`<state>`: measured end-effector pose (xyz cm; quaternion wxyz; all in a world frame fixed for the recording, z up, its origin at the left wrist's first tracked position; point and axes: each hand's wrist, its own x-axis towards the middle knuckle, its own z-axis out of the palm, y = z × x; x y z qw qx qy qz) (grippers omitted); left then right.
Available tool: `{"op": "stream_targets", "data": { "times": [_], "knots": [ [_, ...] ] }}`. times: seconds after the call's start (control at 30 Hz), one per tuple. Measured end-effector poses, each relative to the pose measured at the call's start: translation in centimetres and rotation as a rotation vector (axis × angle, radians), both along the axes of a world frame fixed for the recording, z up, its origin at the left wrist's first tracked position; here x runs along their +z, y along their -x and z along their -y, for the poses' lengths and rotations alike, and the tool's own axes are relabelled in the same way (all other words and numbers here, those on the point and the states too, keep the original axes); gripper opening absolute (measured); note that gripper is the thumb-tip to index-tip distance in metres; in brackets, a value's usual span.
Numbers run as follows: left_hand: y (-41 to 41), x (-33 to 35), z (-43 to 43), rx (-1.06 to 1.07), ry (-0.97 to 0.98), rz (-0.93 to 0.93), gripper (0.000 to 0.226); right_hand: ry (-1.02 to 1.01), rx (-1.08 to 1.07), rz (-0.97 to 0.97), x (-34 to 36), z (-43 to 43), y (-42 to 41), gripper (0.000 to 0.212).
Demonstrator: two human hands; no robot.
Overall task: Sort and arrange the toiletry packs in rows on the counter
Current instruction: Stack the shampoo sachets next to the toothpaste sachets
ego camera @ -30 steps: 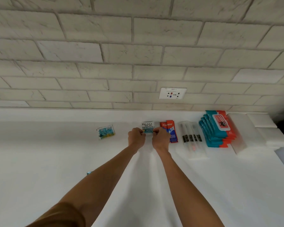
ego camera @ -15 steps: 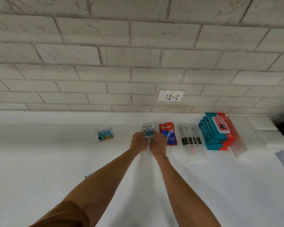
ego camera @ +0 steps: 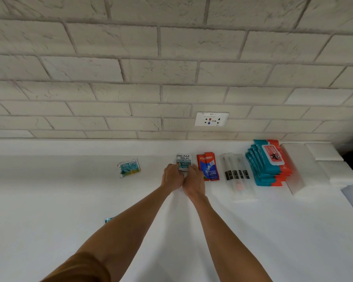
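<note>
Hands first: the Cream Silk sachet [ego camera: 183, 160] is pinched along its lower edge by both of them, with the left hand [ego camera: 172, 177] at the lower-left corner and the right hand [ego camera: 194, 180] at the lower-right. Fingers are curled and the two hands are pressed side by side. The sachet is found just above the centre of the frame, near the back of the white bench [ego camera: 49, 200]; whether it's fully set down can't be told.

Just right of it, red-and-blue Colgate sachets [ego camera: 208, 166] are overlapped. Further right come clear toothbrush packs [ego camera: 235, 176], then a fanned stack of teal-and-red wet wipes [ego camera: 267, 161], then white blocks [ego camera: 322, 165] at the right edge.

Left of centre, well apart from that row, a teal-and-yellow sachet [ego camera: 128, 167] is lying slightly tilted. A small teal pack [ego camera: 110, 219] is mostly hidden behind the left forearm, lower left. A wall socket [ego camera: 211, 119] is set in the brick above the row.
</note>
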<state>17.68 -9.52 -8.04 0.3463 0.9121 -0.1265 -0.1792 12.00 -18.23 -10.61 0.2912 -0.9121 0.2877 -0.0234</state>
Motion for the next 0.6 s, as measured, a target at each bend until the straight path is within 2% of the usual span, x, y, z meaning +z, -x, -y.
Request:
{"op": "stream_targets", "data": {
  "times": [0.3,0.6],
  "knots": [
    [-0.1,0.1,-0.1,-0.013,0.028,-0.002,0.034,0.02,0.014,-0.072,-0.6,0.5,-0.6,0.059],
    [-0.2,1.1,-2.0,-0.028,0.06,0.065,0.046,0.017,0.002,0.004,2.9,-0.5,0.3,0.049]
  ]
}}
